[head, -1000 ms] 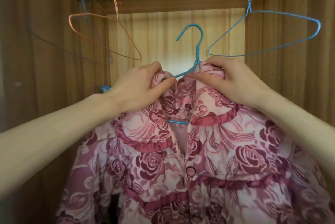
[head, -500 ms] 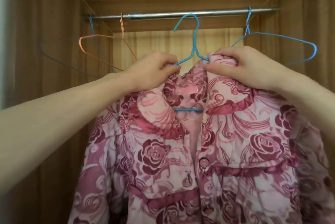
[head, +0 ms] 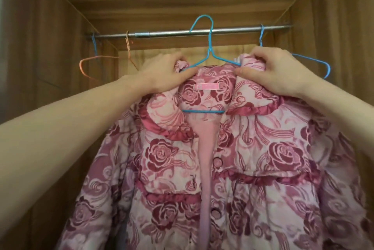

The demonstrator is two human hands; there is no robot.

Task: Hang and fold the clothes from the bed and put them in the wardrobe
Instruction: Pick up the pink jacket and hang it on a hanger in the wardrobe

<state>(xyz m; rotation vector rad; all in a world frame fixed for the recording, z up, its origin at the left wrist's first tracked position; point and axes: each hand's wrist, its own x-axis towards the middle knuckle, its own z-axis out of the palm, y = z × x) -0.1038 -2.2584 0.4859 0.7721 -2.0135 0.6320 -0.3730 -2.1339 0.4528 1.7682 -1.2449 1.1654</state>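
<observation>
One label is seen: a small pink tag sewn inside the neck of the jacket, just below the collar. A round mark is made out at its left end; the lettering beside it is too blurred to be read. No other text, brand, number or sign is found.

A quilted pink jacket with a dark rose pattern and ruffled satin collar is held upright on a blue wire hanger, its front facing the viewer and open down the middle. The hanger's hook is seen at the metal rail of the wooden wardrobe; whether it rests on the rail cannot be told.
</observation>
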